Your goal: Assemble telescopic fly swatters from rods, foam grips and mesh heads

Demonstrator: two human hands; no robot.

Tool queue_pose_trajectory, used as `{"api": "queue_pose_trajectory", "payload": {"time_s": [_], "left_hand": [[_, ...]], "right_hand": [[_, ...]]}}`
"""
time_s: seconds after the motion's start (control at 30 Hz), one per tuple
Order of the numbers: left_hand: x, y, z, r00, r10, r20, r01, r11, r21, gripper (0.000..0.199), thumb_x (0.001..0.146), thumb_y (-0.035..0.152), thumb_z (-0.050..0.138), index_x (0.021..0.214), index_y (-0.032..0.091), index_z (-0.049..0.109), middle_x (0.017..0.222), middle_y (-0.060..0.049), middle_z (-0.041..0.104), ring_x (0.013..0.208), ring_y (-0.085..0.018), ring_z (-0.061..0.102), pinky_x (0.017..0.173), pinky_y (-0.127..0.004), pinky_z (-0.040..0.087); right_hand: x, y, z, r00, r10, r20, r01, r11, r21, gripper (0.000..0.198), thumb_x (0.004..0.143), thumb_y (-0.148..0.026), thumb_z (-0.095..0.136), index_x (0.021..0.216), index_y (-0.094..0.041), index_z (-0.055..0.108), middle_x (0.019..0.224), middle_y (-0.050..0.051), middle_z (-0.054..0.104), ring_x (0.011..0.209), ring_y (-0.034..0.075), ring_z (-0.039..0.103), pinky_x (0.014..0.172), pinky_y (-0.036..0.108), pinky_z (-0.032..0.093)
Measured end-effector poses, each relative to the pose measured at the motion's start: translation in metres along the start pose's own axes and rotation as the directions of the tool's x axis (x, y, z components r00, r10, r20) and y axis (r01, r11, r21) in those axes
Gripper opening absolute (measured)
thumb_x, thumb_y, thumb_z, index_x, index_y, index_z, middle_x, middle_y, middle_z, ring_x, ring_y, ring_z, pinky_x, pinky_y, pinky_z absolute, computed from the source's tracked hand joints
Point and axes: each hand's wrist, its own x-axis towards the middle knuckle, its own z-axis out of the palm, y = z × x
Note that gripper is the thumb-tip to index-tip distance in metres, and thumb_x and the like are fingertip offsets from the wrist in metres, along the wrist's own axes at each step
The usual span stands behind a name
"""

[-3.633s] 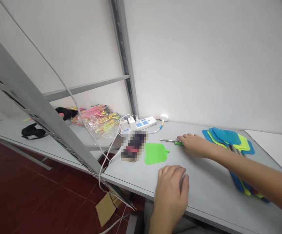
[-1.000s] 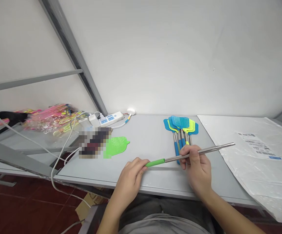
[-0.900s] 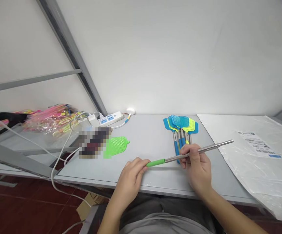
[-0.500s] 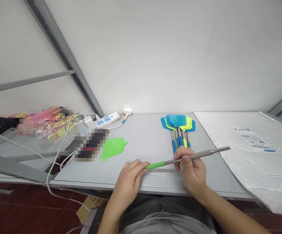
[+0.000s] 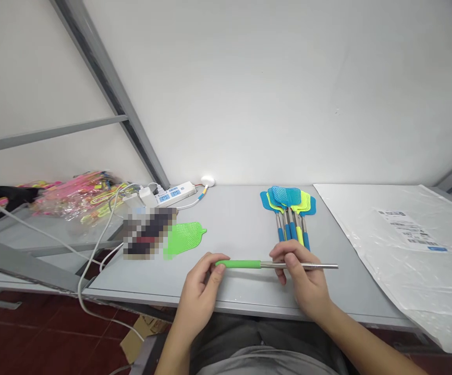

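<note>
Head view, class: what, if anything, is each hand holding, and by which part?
A rod: the left hand holds the end of its green grip, the right hand its metal shaft.

Green-handled metal rod [image 5: 267, 265] in left hand [image 5: 199, 291] and right hand [image 5: 304, 281], above grey table [image 5: 239, 221].

Soft, even light, one pixelated patch [image 5: 149, 233]

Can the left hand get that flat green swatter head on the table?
Probably yes: the green swatter head lies just beyond the left hand, with nothing seen blocking the way. But that hand is holding the rod's green grip, so it would likely need to let go first.
</note>
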Motion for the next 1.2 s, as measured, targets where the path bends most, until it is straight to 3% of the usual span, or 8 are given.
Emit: {"api": "queue_pose_trajectory", "payload": {"time_s": [0.13,0.27,0.37,0.53,0.63,0.87,1.1,1.2], "left_hand": [[0.007,0.003,0.001,0.967,-0.150,-0.206,0.044,0.895,-0.443,0.020,0.093,0.036,0.058,0.083,0.020,0.063,0.076,0.002,0.051,0.064,-0.010,0.043,0.061,-0.022,0.038],[0.020,0.019,0.002,0.973,-0.163,-0.166,-0.005,0.700,-0.714,0.027,0.093,0.033,0.053,0.073,0.017,0.062,0.083,-0.002,0.054,0.077,-0.014,0.051,0.068,-0.026,0.047],[0.030,0.030,-0.007,0.991,-0.119,-0.055,0.045,0.703,-0.710,0.033,0.096,0.034,0.047,0.080,0.015,0.069,0.098,-0.010,0.063,0.094,-0.022,0.057,0.076,-0.033,0.051],[0.041,0.037,-0.022,0.970,-0.101,0.221,0.236,0.606,-0.759,0.048,0.099,0.046,0.037,0.087,0.015,0.072,0.093,-0.012,0.070,0.084,-0.024,0.064,0.080,-0.041,0.052],[0.042,0.042,-0.016,0.974,-0.079,0.212,0.213,0.634,-0.743,0.051,0.099,0.048,0.036,0.087,0.014,0.071,0.090,-0.011,0.071,0.084,-0.023,0.064,0.083,-0.038,0.051],[0.036,0.055,0.009,0.978,-0.140,0.158,0.210,0.712,-0.670,0.055,0.098,0.056,0.035,0.081,0.016,0.068,0.078,-0.007,0.070,0.076,-0.019,0.063,0.077,-0.029,0.048],[0.034,0.063,0.026,0.984,-0.126,0.127,0.179,0.727,-0.663,0.060,0.099,0.058,0.030,0.075,0.016,0.066,0.070,-0.005,0.066,0.069,-0.017,0.061,0.071,-0.028,0.046],[0.034,0.063,0.034,0.986,-0.124,0.115,0.169,0.724,-0.668,0.060,0.098,0.058,0.030,0.074,0.016,0.065,0.069,-0.004,0.065,0.067,-0.016,0.060,0.069,-0.028,0.046]], "right_hand": [[0.000,-0.004,-0.001,0.982,0.060,0.177,-0.065,0.998,0.022,0.037,0.102,-0.040,0.039,0.088,-0.020,0.067,0.057,-0.003,0.053,0.047,0.009,0.049,0.051,0.025,0.038],[-0.003,-0.005,0.003,0.958,0.089,0.272,-0.104,0.994,0.043,0.032,0.102,-0.037,0.041,0.093,-0.021,0.068,0.061,-0.002,0.058,0.051,0.010,0.054,0.055,0.025,0.042],[-0.004,-0.005,0.003,0.962,0.087,0.259,-0.101,0.994,0.043,0.033,0.102,-0.036,0.040,0.094,-0.022,0.068,0.063,-0.002,0.060,0.055,0.011,0.056,0.057,0.025,0.043],[-0.006,-0.004,0.002,0.961,0.092,0.259,-0.099,0.995,0.016,0.036,0.102,-0.036,0.038,0.091,-0.020,0.068,0.063,0.000,0.060,0.058,0.013,0.055,0.059,0.027,0.044],[-0.007,-0.004,0.002,0.959,0.095,0.267,-0.099,0.995,0.000,0.036,0.102,-0.037,0.039,0.090,-0.019,0.068,0.064,0.001,0.060,0.060,0.014,0.054,0.059,0.028,0.043],[-0.002,-0.004,0.004,0.983,0.130,0.130,-0.144,0.984,0.107,0.041,0.102,-0.040,0.036,0.078,-0.019,0.063,0.057,-0.001,0.051,0.052,0.012,0.046,0.051,0.027,0.036],[-0.001,-0.003,0.006,0.987,0.128,0.096,-0.143,0.975,0.168,0.029,0.102,-0.035,0.034,0.107,-0.021,0.059,0.055,-0.007,0.037,0.050,0.011,0.033,0.050,0.026,0.026],[-0.001,-0.002,0.006,0.987,0.131,0.095,-0.145,0.976,0.164,0.026,0.102,-0.031,0.033,0.105,-0.022,0.058,0.056,-0.007,0.034,0.051,0.012,0.030,0.050,0.026,0.025]]}}
